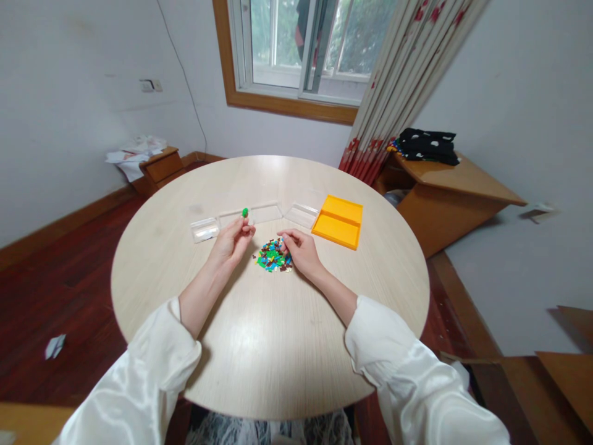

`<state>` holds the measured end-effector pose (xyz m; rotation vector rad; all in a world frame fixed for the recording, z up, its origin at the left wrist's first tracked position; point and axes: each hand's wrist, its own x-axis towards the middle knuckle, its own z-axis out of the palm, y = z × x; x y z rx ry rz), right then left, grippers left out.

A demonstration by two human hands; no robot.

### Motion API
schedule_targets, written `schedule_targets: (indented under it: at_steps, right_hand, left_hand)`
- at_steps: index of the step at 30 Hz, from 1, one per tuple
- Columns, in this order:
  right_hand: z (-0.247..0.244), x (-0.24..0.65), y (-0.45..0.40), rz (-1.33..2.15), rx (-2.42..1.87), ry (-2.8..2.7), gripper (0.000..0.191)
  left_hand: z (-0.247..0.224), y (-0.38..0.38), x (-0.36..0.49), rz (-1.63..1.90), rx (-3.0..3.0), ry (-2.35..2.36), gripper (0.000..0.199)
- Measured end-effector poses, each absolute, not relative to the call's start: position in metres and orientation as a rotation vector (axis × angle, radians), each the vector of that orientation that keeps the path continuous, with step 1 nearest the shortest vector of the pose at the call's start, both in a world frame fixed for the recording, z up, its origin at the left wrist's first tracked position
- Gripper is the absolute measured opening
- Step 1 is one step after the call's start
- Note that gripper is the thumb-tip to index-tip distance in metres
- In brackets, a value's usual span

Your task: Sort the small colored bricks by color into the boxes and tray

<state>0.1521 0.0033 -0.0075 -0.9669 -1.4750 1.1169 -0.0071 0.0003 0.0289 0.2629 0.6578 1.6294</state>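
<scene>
Between my hands a heap of small building bricks in green, blue, brown, yellow and white lies on the round table. My left hand is raised to the left of the heap, its fingertips pinched on a small green brick piece. At the heap's right edge is my right hand, fingers curled and bent down toward the bricks. Its fingertips are partly hidden, and I cannot make out whether a brick is between them.
Clear plastic boxes stand in a row behind the heap. To the right lies an open yellow case. Beyond the table are a wooden cabinet with dark cloth on it, a curtain and a small cabinet with papers.
</scene>
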Motion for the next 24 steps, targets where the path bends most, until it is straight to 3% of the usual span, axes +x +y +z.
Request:
schedule_targets:
  at_steps: [8, 17, 24]
  right_hand:
    - [-0.009, 0.152, 0.003, 1.123, -0.969, -1.463, 0.022]
    - [-0.008, 0.152, 0.002, 1.124, -0.963, -1.494, 0.023]
    - [-0.009, 0.152, 0.003, 1.118, -0.959, -1.489, 0.022]
  left_hand:
    - [0.025, 0.005, -0.009, 1.619, 0.125, 0.631, 0.025]
    - [0.042, 0.009, -0.058, 1.956, 0.421, 0.993, 0.022]
    - [0.04, 0.014, -0.086, 1.925, 0.22, 1.133, 0.025]
